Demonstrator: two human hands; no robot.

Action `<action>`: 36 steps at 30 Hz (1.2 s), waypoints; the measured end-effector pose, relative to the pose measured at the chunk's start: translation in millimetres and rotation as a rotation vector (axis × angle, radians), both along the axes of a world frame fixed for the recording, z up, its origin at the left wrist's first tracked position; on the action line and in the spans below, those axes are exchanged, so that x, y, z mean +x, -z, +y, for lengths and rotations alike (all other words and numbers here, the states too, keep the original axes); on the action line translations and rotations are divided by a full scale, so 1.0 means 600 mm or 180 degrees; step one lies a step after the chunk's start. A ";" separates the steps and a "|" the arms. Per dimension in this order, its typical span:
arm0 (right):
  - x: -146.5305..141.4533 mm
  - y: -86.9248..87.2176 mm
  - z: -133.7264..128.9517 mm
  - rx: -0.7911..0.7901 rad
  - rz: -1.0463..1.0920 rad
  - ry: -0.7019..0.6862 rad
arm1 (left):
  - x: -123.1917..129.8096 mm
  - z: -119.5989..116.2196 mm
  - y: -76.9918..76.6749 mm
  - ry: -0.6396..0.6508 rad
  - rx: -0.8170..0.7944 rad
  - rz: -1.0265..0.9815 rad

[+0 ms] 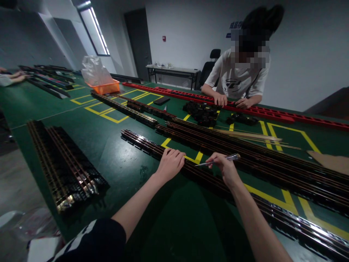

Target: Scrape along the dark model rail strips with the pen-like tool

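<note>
A long black rail (141,141) with copper-coloured strips along it runs diagonally across the green table in front of me. My left hand (171,162) lies over this rail, fingers bent together and gripping it. Just to the right, my right hand (222,165) pinches a slim screwdriver (233,157) with a pale, see-through handle. Its thin shaft slopes down to the left, the tip close to the rail's strips; whether it touches cannot be made out. Beyond my hands lies a bundle of similar black rails (218,145).
More striped rails (68,163) lie at the left table edge. Black parts (201,113) are heaped beyond, near a red rail (272,113) that a co-worker (240,80) handles. Thin rods (251,136), a phone (161,100) and an orange basket (105,87) are also on the table (117,160).
</note>
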State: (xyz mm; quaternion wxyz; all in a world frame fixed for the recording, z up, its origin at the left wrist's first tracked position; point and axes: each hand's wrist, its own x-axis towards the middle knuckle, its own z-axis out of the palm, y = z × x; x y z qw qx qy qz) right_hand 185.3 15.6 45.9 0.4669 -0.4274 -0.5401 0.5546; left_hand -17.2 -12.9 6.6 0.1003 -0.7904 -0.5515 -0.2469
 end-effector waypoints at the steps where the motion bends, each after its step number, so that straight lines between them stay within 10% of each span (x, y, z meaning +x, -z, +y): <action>1: -0.001 -0.001 -0.001 -0.0003 -0.0041 -0.0054 | -0.004 0.001 0.000 -0.0018 0.0008 0.0015; 13: -0.011 0.002 -0.006 -0.0107 -0.0049 -0.0444 | -0.038 0.011 0.002 -0.0113 -0.0010 0.0044; 36: -0.010 0.013 0.000 -0.0035 0.0243 0.0372 | -0.032 0.005 0.002 -0.0142 0.0048 -0.0134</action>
